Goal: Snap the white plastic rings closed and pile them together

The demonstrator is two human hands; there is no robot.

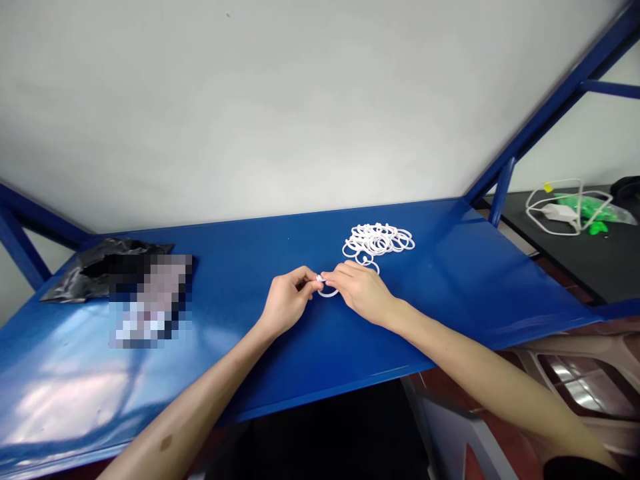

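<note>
Both hands meet over the middle of the blue table and pinch one white ring (329,293) between them. My left hand (291,298) grips its left side near a small white knob, thumb against fingertips. My right hand (361,291) pinches the same spot from the right, its fingers hiding part of the ring. Just beyond the right hand, a loose white ring (371,266) lies close to the knuckles. Behind it is a tangled pile of white rings (379,240) with small knobs on them.
A black plastic bag (107,260) lies at the table's left, beside a blurred-out item (157,293). Blue metal posts (503,190) rise at the sides. On a dark surface at the right are a white wire frame (550,230) and green pieces in plastic (595,208).
</note>
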